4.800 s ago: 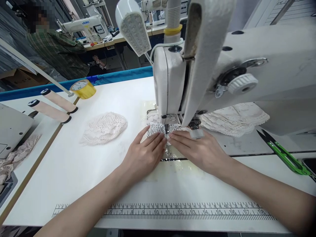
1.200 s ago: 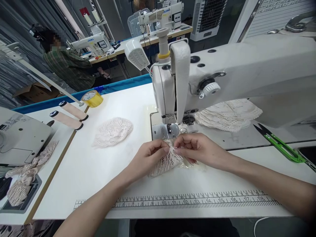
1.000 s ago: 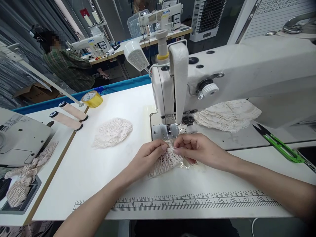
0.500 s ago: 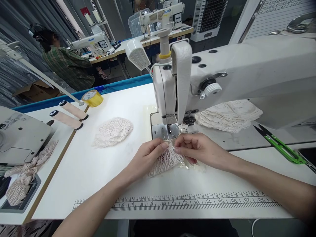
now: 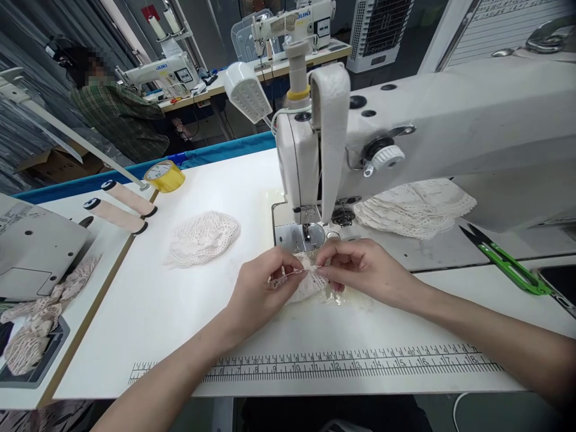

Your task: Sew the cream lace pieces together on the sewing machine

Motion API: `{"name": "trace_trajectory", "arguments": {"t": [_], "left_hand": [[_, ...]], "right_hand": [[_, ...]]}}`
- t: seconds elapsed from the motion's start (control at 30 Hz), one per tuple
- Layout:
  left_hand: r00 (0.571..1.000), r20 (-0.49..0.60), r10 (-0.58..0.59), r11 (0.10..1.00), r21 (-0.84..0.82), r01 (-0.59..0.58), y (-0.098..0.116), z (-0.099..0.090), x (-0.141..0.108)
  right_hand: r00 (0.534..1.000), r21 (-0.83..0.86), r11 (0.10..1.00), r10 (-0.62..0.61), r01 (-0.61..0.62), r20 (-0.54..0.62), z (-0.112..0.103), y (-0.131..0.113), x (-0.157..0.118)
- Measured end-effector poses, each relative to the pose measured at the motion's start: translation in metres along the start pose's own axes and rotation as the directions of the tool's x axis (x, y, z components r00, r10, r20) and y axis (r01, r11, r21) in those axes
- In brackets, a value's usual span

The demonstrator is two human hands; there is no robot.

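Just in front of the sewing machine's needle plate (image 5: 292, 237), a piece of white lace (image 5: 306, 289) is held between both hands. My left hand (image 5: 265, 282) pinches its edge between thumb and fingers on the left. My right hand (image 5: 360, 270) pinches the edge close beside, the fingertips of both hands almost meeting. The lace hangs gathered below the fingertips, partly hidden by them. The sewing machine (image 5: 310, 156) stands over the plate, its needle and presser foot just beyond my hands. Left on the table lies a folded lace piece (image 5: 204, 238).
A stack of lace pieces (image 5: 418, 207) lies under the machine arm. Green thread snips (image 5: 508, 261) lie at right. Yellow tape (image 5: 164, 176) and thread cones (image 5: 116, 215) are at left. A printed ruler (image 5: 315, 366) runs along the front edge. A co-worker (image 5: 117, 114) sits beyond.
My left hand has turned and lifted the lace edge, with fingers now curled more. The lace has shifted from lying spread toward the front left to being bunched between the hands.
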State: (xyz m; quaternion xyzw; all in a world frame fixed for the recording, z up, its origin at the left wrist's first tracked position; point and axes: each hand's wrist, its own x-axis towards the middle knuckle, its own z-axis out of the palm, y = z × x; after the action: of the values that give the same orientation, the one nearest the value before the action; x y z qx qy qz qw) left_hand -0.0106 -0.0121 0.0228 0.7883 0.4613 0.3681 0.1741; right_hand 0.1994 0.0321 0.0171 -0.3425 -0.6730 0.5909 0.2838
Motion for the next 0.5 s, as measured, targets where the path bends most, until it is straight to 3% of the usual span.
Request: {"name": "trace_trajectory", "arguments": {"t": [0.07,0.13,0.23,0.4,0.5], "left_hand": [[0.960,-0.031,0.280,0.932,0.248,-0.264,-0.002,0.000,-0.002],[0.886,0.014,0.463,0.793,0.439,-0.421,-0.003,-0.002,-0.003],[0.819,0.074,0.569,0.659,0.555,-0.508,-0.002,-0.010,0.000],[0.678,0.225,0.700,0.463,0.579,-0.671,0.008,-0.022,0.005],[0.634,0.243,0.734,0.397,0.603,-0.691,0.010,-0.023,0.005]], "right_hand": [[0.998,-0.031,0.998,-0.048,0.047,-0.048,0.001,0.001,-0.001],[0.991,-0.070,0.992,-0.107,0.102,-0.083,0.002,0.001,-0.001],[0.981,-0.121,0.979,-0.174,0.163,-0.081,0.002,0.002,0.000],[0.969,-0.207,0.958,-0.222,0.197,-0.105,0.002,0.001,0.000],[0.964,-0.211,0.956,-0.233,0.203,-0.126,0.002,0.001,-0.001]]}}
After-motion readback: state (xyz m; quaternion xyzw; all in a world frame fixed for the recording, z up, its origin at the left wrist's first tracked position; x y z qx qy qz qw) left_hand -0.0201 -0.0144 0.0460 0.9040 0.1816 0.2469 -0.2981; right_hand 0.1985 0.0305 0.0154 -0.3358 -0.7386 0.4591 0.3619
